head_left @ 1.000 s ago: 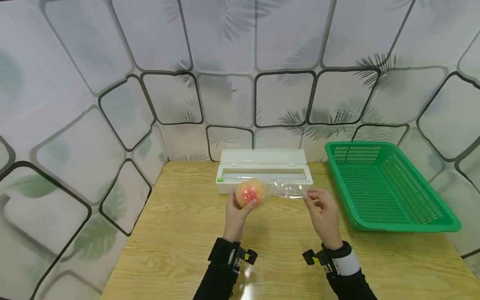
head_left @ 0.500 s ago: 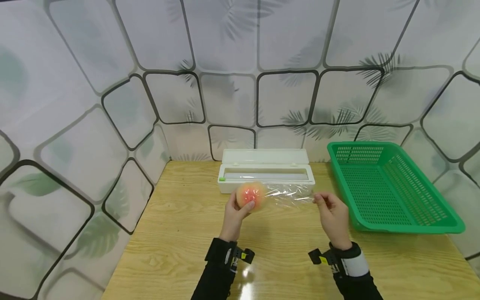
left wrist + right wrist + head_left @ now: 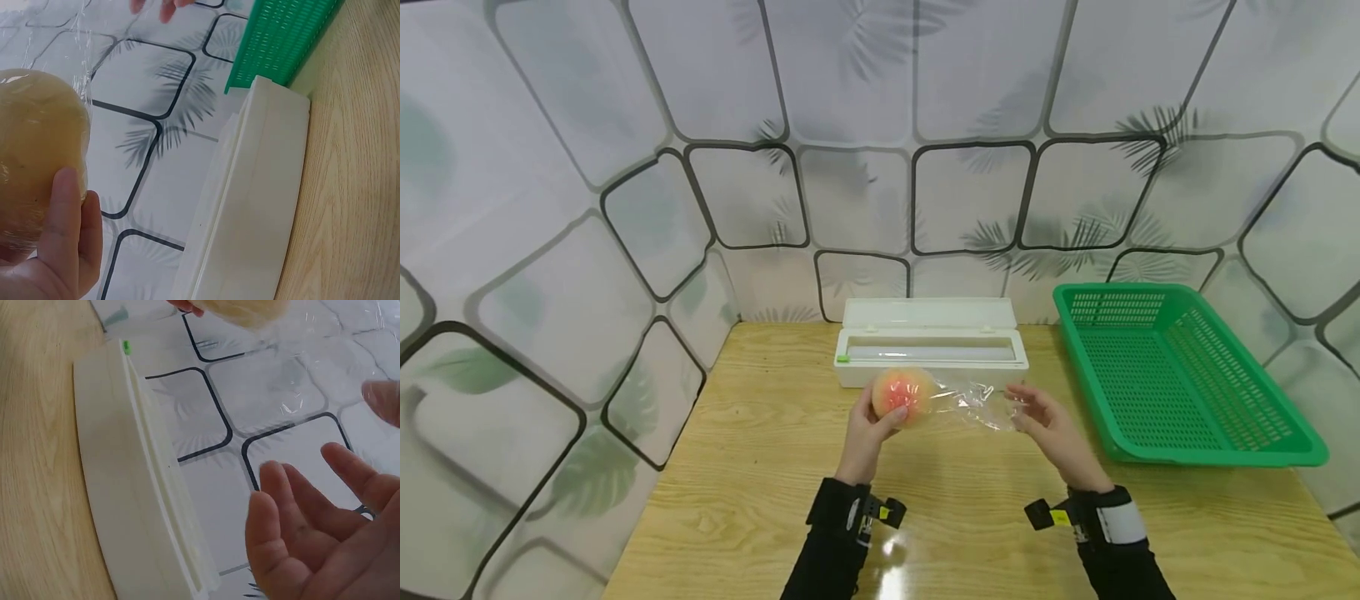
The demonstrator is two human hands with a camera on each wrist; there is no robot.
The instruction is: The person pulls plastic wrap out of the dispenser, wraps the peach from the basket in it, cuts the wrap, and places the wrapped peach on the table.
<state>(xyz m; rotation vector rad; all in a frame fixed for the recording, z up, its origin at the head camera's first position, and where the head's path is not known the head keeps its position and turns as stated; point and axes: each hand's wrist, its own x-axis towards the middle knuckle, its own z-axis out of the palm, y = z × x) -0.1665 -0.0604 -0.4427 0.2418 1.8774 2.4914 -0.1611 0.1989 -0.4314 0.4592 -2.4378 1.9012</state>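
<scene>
My left hand [image 3: 867,437] grips a peach [image 3: 897,390], yellow with a red blush, held up in front of the white cling film box. Clear plastic film [image 3: 973,404] covers the peach and stretches out to its right. In the left wrist view, fingers curl against the yellow underside of the peach [image 3: 37,134], and film trails upward from it. At the film's free end is my right hand [image 3: 1056,433], thumb and fingertips spread apart. The right wrist view shows the right hand [image 3: 319,537] with loosely bent fingers and the thumb standing off from them, the film between.
Behind the hands stands the white cling film box [image 3: 928,374], lid raised, a roll inside and a green slider [image 3: 842,359] at its left end. A green plastic basket [image 3: 1195,454] sits on the right of the wooden table [image 3: 745,467], close to the patterned wall [image 3: 857,200].
My right hand first drew the film's end rightward, pinching it, then came slightly back left and spread its fingers. The left hand keeps holding the peach, slightly lower now.
</scene>
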